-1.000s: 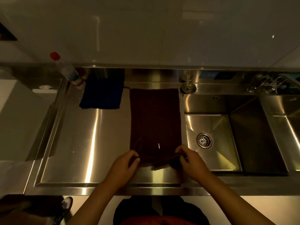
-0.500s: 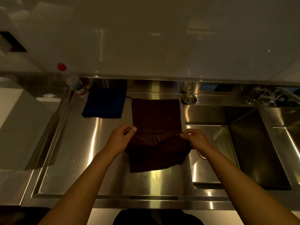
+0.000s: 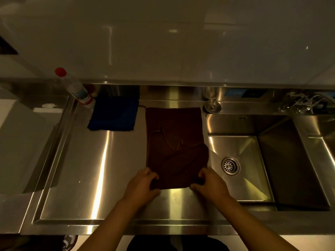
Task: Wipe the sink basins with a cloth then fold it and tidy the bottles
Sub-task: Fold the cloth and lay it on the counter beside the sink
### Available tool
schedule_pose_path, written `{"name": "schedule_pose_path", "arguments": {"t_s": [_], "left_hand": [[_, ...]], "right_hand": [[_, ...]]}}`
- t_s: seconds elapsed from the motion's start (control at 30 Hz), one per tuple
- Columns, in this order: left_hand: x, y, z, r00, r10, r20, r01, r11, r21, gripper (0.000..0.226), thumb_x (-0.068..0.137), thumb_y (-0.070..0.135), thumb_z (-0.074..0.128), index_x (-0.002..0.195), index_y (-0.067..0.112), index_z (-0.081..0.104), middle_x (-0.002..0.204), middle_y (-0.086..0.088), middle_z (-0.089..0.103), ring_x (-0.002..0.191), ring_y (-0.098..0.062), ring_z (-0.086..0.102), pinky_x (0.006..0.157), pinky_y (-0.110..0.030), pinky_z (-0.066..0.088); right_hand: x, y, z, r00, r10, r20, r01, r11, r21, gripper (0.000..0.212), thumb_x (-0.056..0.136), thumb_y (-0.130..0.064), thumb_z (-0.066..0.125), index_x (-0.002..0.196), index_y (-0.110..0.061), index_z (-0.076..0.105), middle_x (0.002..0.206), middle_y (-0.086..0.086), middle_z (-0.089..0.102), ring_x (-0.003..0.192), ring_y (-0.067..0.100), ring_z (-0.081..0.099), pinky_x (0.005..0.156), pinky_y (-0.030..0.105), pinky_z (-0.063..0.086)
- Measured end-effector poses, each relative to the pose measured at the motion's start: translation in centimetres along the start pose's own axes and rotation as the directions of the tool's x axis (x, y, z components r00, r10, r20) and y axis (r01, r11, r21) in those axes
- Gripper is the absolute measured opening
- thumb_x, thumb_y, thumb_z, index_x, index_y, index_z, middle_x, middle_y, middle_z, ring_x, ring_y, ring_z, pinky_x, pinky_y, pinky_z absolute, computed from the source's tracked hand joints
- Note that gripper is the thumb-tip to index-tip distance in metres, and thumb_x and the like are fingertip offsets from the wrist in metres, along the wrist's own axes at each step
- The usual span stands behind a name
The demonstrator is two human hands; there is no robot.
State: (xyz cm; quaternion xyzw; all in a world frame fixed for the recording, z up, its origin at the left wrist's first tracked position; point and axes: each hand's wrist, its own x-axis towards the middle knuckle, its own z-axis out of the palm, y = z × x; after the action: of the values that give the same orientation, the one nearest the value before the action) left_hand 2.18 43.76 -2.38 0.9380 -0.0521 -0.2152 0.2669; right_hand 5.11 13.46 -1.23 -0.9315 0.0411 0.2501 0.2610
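Note:
A dark brown cloth (image 3: 174, 142) lies on the steel drainboard (image 3: 87, 169), its near half folded over with creased edges showing in the middle. My left hand (image 3: 143, 185) grips the cloth's near left corner. My right hand (image 3: 210, 183) grips the near right corner. A clear bottle (image 3: 76, 90) with a red cap leans at the back left corner. The sink basin (image 3: 253, 160) with a round drain (image 3: 230, 165) lies just right of the cloth.
A folded blue cloth (image 3: 114, 115) lies at the back between the bottle and the brown cloth. A round metal fitting (image 3: 212, 107) sits behind the basin. Tap parts (image 3: 304, 104) and a second basin (image 3: 324, 145) are at the far right. A white counter (image 3: 16, 133) borders the left.
Both hands carried the cloth's near edge toward the back, laid it down, then came back to the near fold and took its corners.

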Motion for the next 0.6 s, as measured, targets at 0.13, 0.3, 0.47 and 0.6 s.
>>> {"name": "schedule_pose_path", "arguments": {"t_s": [0.13, 0.3, 0.47, 0.6], "left_hand": [[-1.0, -0.1, 2.0, 0.999, 0.000, -0.037, 0.003, 0.997, 0.074, 0.025, 0.089, 0.032, 0.073, 0.113, 0.026, 0.070, 0.118, 0.004, 0.058, 0.115, -0.018, 0.051, 0.084, -0.030, 0.043], [-1.5, 0.2, 0.0, 0.989, -0.013, -0.150, 0.019, 0.999, 0.035, 0.002, 0.096, 0.020, 0.065, 0.096, 0.022, 0.066, 0.098, 0.004, 0.061, 0.096, -0.019, 0.056, 0.074, -0.031, 0.038], [-3.9, 1.1, -2.1, 0.987, 0.063, -0.149, -0.059, 0.998, 0.031, 0.004, 0.099, 0.025, 0.062, 0.098, 0.028, 0.064, 0.099, 0.012, 0.057, 0.093, -0.009, 0.052, 0.078, -0.031, 0.048], [-5.9, 2.0, -0.9, 0.996, 0.066, 0.060, -0.071, 0.994, 0.080, 0.012, 0.099, 0.026, 0.060, 0.091, 0.033, 0.055, 0.101, 0.013, 0.056, 0.096, -0.007, 0.050, 0.079, -0.022, 0.042]], "right_hand": [[-0.2, 0.4, 0.7, 0.997, -0.017, -0.081, 0.023, 0.997, 0.076, 0.017, 0.082, -0.005, 0.071, 0.088, -0.016, 0.059, 0.094, 0.000, 0.057, 0.085, 0.021, 0.059, 0.071, 0.027, 0.047], [0.5, 1.0, -1.8, 0.988, 0.054, -0.144, -0.028, 0.985, 0.173, 0.030, 0.070, 0.014, 0.066, 0.075, -0.015, 0.071, 0.084, -0.005, 0.065, 0.078, 0.015, 0.062, 0.068, 0.020, 0.046], [-0.6, 3.0, -4.7, 0.993, 0.017, -0.113, -0.012, 0.999, 0.043, 0.026, 0.073, 0.008, 0.074, 0.067, -0.018, 0.073, 0.077, -0.012, 0.066, 0.074, 0.004, 0.061, 0.072, 0.022, 0.052], [-2.4, 4.3, -4.2, 0.989, 0.011, 0.147, 0.017, 0.982, -0.188, 0.016, 0.078, -0.006, 0.073, 0.070, -0.020, 0.071, 0.086, -0.006, 0.067, 0.080, 0.012, 0.066, 0.076, 0.027, 0.055]]}}
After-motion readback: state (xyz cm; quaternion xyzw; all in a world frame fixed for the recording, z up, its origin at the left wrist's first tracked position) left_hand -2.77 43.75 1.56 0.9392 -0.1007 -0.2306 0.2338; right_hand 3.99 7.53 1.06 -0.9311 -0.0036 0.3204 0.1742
